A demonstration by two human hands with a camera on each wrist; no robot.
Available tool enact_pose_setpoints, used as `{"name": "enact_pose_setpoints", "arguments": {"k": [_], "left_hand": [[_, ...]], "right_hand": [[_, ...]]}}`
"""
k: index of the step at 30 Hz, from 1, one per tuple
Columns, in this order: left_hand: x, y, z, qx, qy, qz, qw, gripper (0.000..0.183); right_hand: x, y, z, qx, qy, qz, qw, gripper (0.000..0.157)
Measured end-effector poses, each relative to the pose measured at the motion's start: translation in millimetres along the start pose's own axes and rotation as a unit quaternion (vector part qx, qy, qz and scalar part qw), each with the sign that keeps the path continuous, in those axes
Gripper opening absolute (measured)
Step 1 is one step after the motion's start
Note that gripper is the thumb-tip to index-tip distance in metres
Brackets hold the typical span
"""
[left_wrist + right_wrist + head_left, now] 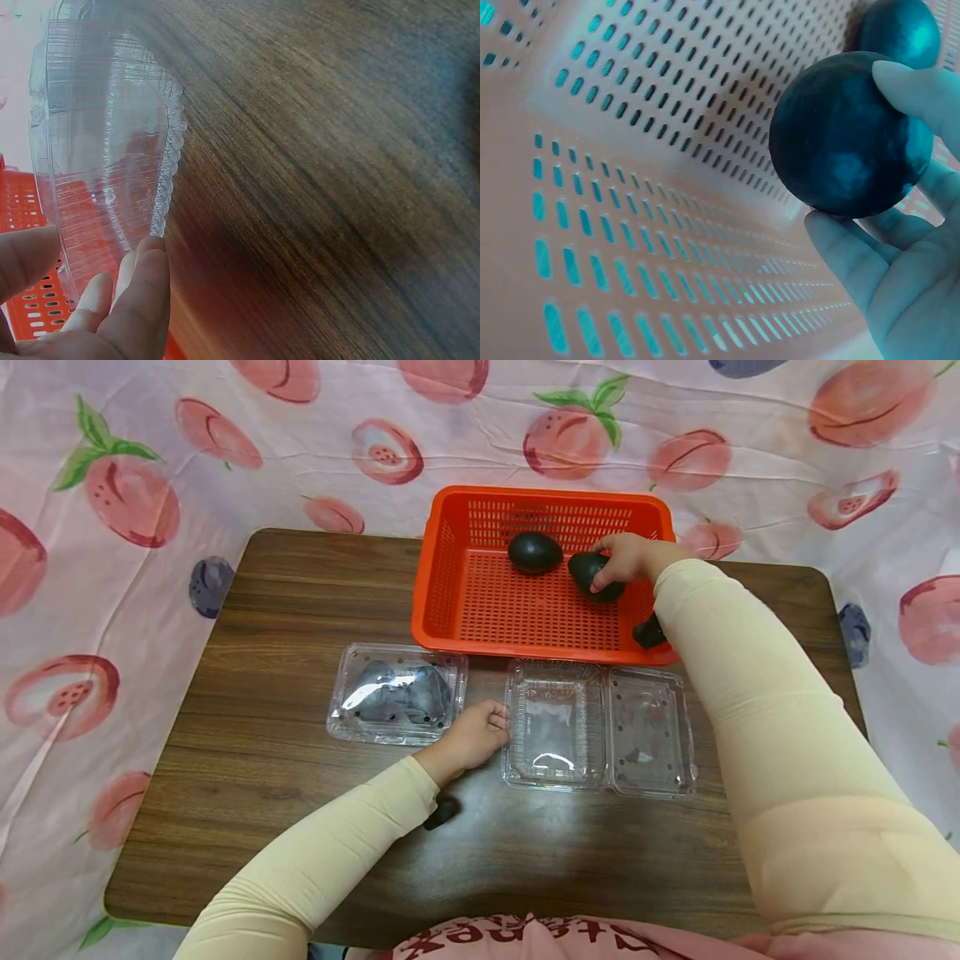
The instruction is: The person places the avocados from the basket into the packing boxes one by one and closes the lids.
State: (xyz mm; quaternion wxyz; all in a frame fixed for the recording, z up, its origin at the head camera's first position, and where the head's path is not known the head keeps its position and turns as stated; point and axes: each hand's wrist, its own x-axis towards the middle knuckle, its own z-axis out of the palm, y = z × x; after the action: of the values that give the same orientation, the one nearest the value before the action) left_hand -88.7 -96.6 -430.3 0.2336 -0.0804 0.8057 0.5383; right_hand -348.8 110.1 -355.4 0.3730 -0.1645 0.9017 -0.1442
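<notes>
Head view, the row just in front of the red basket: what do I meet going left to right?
Closed clear box → left hand → open clear tray → the tray's flipped-back lid.

The tabletop [262, 618] was brown, streaked with darker wood grain. Toward its far edge, the basket [555, 492] was orange-red, patterned with rows of slots. The gripped oval [582, 568] and the second oval [535, 552] were plain greenish black, tinted blue-green in the right wrist view. The hinged box [555, 727] by the basket's near edge was colourless, its sides finely ribbed. Toward the tabletop's left edge, the lidded box [375, 736] was clear over dark grey-blue shapes [371, 689]. Beyond the far edge, the whitish-pink cloth [330, 410] bore coral-red fruits, green leaves and slate-blue fruits. The sleeves [780, 718] were plain cream; at the near edge, the shirt [528, 935] was pink with dark red lettering.
</notes>
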Motion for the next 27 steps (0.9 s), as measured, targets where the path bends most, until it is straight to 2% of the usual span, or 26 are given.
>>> {"name": "enact_pose_setpoints", "arguments": {"k": [7,16,27], "left_hand": [[-0.7,-1.7,2.2,0.000,0.001,0.009,1.0000,0.027],[3.6,-6.4,5.9,0.012,0.001,0.003,0.9999,0.029],[2.4,0.7,1.7,0.022,0.004,0.007,0.9997,0.028]], "right_hand": [[-10,0,-1.7,0.045,0.022,-0.014,0.999,0.075],[-26,-2,-6.9,0.110,0.046,-0.018,0.993,0.077],[-55,-5,-7.7,0.155,0.064,-0.050,0.985,0.077]]}}
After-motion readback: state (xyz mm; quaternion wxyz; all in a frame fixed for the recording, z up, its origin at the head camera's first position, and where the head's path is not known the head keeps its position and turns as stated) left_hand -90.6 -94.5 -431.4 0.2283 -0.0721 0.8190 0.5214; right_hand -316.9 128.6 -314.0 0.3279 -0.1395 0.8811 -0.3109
